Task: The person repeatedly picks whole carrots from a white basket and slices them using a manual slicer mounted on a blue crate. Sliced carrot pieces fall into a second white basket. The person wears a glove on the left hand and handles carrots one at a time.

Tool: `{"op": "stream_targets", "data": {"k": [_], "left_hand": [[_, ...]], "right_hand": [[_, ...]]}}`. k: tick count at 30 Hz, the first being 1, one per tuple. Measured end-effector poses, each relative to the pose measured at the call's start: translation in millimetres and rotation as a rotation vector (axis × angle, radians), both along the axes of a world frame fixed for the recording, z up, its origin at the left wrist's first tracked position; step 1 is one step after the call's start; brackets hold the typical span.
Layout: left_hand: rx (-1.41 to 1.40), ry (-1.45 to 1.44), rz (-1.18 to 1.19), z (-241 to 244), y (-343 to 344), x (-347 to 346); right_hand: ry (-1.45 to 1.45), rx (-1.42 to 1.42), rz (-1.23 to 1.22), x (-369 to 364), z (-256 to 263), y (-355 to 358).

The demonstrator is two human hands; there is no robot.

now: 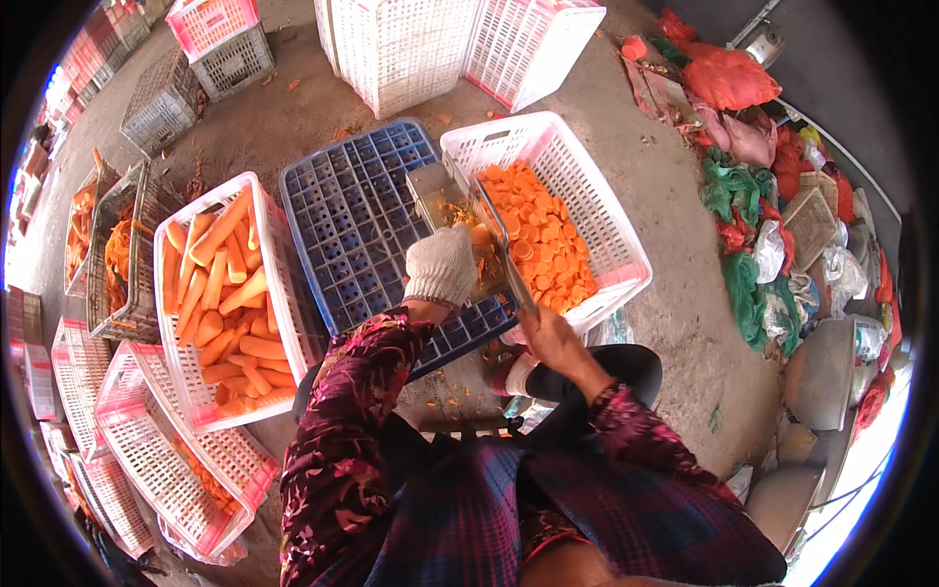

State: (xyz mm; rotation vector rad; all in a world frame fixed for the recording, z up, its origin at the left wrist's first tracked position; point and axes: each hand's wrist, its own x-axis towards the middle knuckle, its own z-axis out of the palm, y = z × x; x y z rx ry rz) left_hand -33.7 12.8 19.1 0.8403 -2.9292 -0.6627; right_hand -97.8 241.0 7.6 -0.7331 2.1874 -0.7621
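My left hand [440, 268], in a knitted cream glove, is closed around an orange carrot [480, 235] on a metal cutting stand [433, 187]. Bare, my right hand [546, 337] grips the handle end of a long cutting blade [517, 282] along the stand's right edge. The stand rests on an upturned blue plastic crate [352, 220] strewn with orange scraps. Against its right side, a white plastic basket [609, 198] holds a heap of round carrot slices [539, 227]. Whole peeled carrots [227, 257] fill another white basket [172, 367] at left.
Grey crates [139, 275] with peelings and carrots stand far left. White-and-pink baskets [147, 433] lean at lower left, some slices inside one. Tall white crates [418, 51] stand ahead. Net bags [733, 77], plastic scraps and a metal basin [821, 374] line the right side of the concrete floor.
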Motion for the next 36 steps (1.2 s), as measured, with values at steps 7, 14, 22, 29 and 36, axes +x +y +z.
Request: {"op": "stream_targets", "data": {"k": [7,14,22,29,36], "left_hand": [[-0.020,0.013,0.025,-7,0,4],[-0.032,0.059,-0.019,-5,4,-11],[-0.002,0.055,-0.028,-7,5,-17],[0.155,0.238,0.045,-11,-3,2],[0.076,0.295,0.044,-24,-7,1]], "right_hand": [[-0.058,-0.144,-0.079,2,51,-7],[0.030,0.006,-0.014,-7,-4,12],[0.308,-0.062,0.119,-1,-45,14],[0.147,0.034,0.015,-4,-51,7],[0.042,-0.096,-0.081,2,9,4]]}}
